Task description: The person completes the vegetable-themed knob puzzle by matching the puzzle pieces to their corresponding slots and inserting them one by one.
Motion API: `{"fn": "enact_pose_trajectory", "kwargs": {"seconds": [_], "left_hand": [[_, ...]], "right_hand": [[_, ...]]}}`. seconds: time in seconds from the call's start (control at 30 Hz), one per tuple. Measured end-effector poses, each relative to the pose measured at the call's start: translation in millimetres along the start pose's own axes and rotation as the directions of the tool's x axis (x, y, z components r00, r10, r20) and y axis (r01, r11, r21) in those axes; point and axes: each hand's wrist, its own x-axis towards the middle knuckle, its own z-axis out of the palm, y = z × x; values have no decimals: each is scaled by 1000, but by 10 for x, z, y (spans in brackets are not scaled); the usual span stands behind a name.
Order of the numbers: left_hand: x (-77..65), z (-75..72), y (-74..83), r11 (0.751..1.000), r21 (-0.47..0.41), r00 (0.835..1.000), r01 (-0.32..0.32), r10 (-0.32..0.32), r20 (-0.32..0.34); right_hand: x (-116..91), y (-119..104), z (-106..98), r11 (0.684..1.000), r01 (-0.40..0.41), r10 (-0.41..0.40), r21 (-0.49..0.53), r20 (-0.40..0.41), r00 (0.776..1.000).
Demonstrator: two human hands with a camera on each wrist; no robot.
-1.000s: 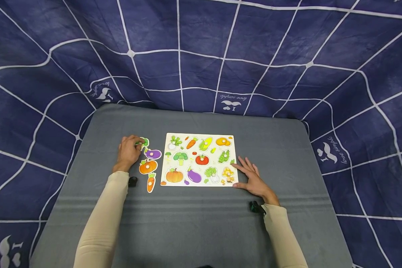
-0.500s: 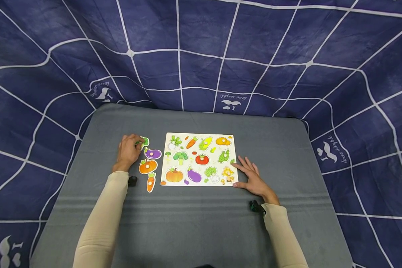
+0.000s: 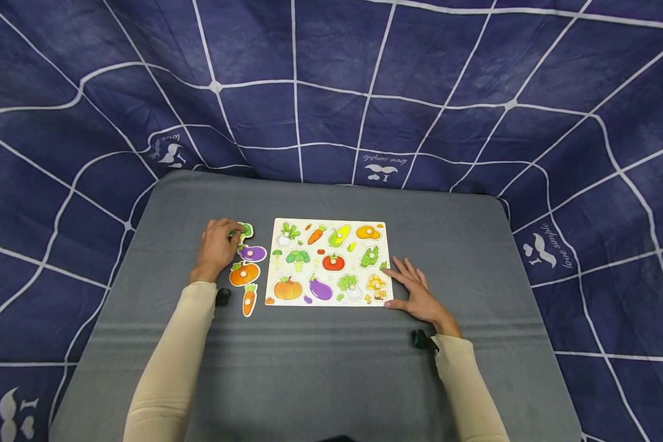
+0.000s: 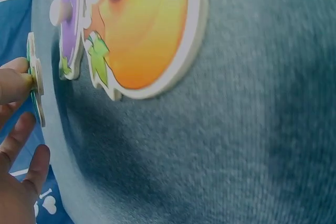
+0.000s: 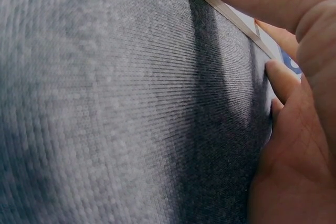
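Note:
Between thumb and fingertips my left hand [image 3: 218, 245] pinches a broccoli puzzle piece [image 3: 247, 230]. In the left wrist view this broccoli piece [image 4: 35, 77] is seen nearly edge-on, tilted, with the other fingers spread below it. An eggplant piece [image 3: 255, 253], a pumpkin piece [image 3: 243, 275] and a carrot piece [image 3: 248, 301] lie in a column on the cloth, nearest my left hand. My right hand [image 3: 420, 301] rests at the right edge of the vegetable puzzle board [image 3: 329, 279], thumb and index finger extended over its rim. Part of the broccoli piece is hidden behind the left fingers.
Grey cloth covers the table [image 3: 331, 368]. A dark blue curtain [image 3: 331, 116] with white lines hangs behind it and along both sides. Several vegetable pictures, some with knobs, fill the board. A dark wrist camera [image 3: 223, 298] sits beside the left cuff.
My left hand has shifted slightly right and away from me, carrying the broccoli piece with it. My right hand and the board stay where they were.

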Motion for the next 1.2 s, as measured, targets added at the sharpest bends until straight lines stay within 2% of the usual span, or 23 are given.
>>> {"fn": "enact_pose_trajectory", "kwargs": {"seconds": [0.4,0.77,1.0,1.2], "left_hand": [[-8,14,151,999,-37,999,-31,31,-14],[-61,74,277,998,-52,999,-26,29,44],[-77,96,372,996,-58,996,-72,75,45],[-113,114,496,994,-38,991,-99,102,91]], "right_hand": [[-2,-8,-5,1000,-8,8,-1,3,1000],[-4,-31,-3,1000,-20,20,9,4,1000],[-9,-28,-5,1000,-13,13,21,-1,1000],[-11,-23,-12,1000,-5,5,25,-2,1000]]}}
